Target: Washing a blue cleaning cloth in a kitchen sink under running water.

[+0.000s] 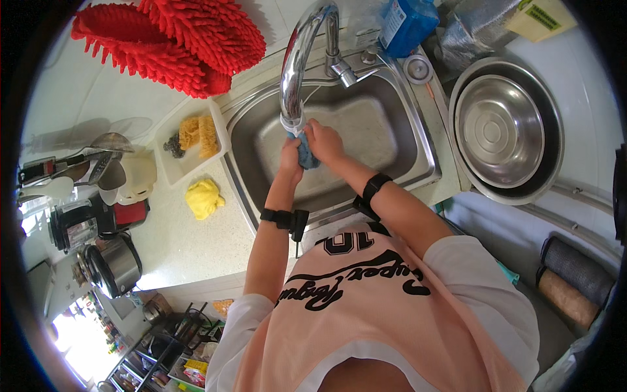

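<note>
Over the stainless steel sink (352,122), a blue cloth (307,153) is bunched between both hands, right under the spout of the chrome faucet (293,73). My left hand (292,158) grips the cloth from its left side. On the other side, my right hand (324,141) holds its upper part close to the spout's tip. The hands and spout hide some of the cloth. A crumpled yellow cloth (204,198) lies on the counter left of the sink.
A white tray (172,171) with sponges and a scourer stands left of the sink. Red chenille mitts (171,44) hang at upper left. Metal basins (499,132) hang at right. A blue bottle (407,27) stands behind the sink. Utensils and a metal cooker (115,264) are far left.
</note>
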